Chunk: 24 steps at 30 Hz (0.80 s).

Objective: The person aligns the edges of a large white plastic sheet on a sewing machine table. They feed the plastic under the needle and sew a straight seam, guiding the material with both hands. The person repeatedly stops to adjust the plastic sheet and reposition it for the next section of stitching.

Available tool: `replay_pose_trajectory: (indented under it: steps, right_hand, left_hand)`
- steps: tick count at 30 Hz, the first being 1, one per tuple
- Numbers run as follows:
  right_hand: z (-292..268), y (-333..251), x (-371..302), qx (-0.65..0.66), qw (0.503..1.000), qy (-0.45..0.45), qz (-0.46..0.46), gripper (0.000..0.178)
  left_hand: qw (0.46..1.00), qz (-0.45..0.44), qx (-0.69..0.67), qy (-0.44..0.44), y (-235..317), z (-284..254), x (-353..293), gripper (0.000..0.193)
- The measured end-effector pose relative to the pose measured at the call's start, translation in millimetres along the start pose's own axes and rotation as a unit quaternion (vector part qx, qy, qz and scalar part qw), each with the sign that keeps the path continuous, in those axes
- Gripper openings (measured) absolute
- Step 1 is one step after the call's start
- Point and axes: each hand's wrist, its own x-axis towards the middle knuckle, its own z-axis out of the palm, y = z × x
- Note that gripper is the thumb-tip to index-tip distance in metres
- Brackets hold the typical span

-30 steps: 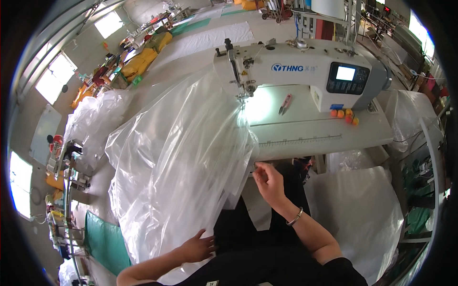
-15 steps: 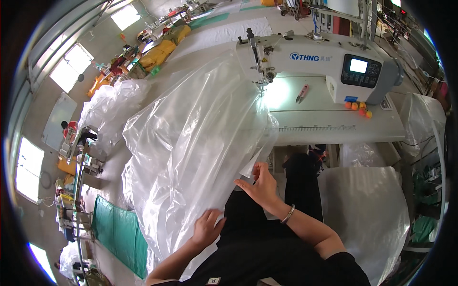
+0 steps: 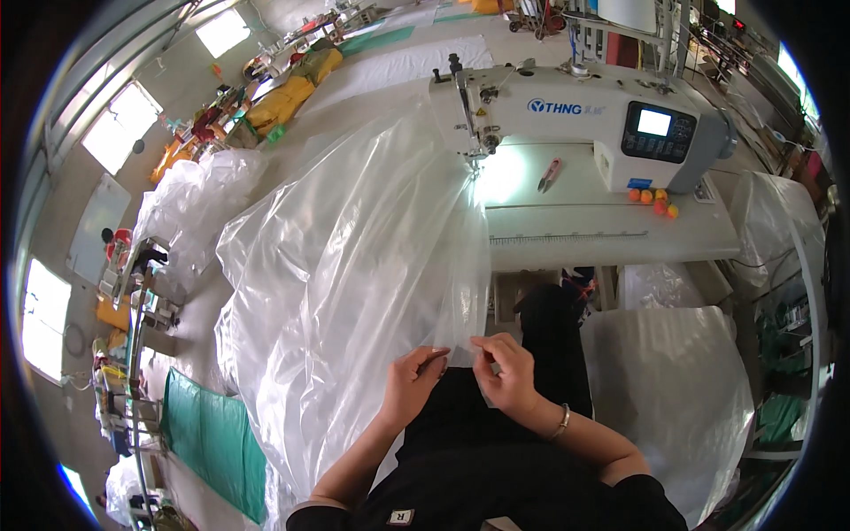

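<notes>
A large sheet of clear plastic film (image 3: 354,257) hangs in folds from the sewing machine (image 3: 567,111) down to my lap. Its right edge runs up under the needle area, where a lamp glows. At the sheet's near edge, my left hand (image 3: 414,380) pinches the film between thumb and fingers. Just to the right, my right hand (image 3: 506,373), with a bracelet on its wrist, is closed on the same edge at the corner. A short stretch of film lies between the two hands, above my dark trousers.
Red-handled thread snips (image 3: 550,174) and several small orange balls (image 3: 660,202) lie on the machine table (image 3: 611,243). More plastic film (image 3: 673,380) drapes at the right. A green sheet (image 3: 212,442) lies at lower left, and bundled film (image 3: 199,208) stands farther off.
My left hand has moved up and right to the film's near edge and closed on it. My right hand has come down slightly, drawing the sheet's right edge straighter.
</notes>
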Motion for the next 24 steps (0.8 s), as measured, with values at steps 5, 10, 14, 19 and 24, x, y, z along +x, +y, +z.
replay_pose_trajectory:
  steps: [5,10,14,19,24]
  right_hand:
    - [-8.0,-2.1,3.0,-0.04,0.996,-0.072,-0.036,0.047]
    - [2.5,1.4,3.8,-0.099,0.986,-0.065,-0.114,0.042]
    - [5.4,-0.4,3.9,-0.119,0.982,-0.08,-0.125,0.043]
    - [-6.7,20.8,12.9,-0.041,0.985,-0.145,-0.082,0.038]
    - [29.6,49.3,78.6,0.215,0.956,0.102,0.174,0.021]
  left_hand:
    - [1.0,0.007,-0.024,0.014,21.8,9.9,-6.7,0.015]
    - [0.999,-0.012,0.008,0.038,26.9,15.2,-6.6,0.012]
    - [0.995,-0.044,0.002,0.088,18.1,21.1,-0.2,0.013]
    - [0.958,0.169,0.138,0.189,26.2,17.7,10.3,0.012]
    - [0.882,0.364,0.268,0.132,52.7,6.3,26.1,0.012]
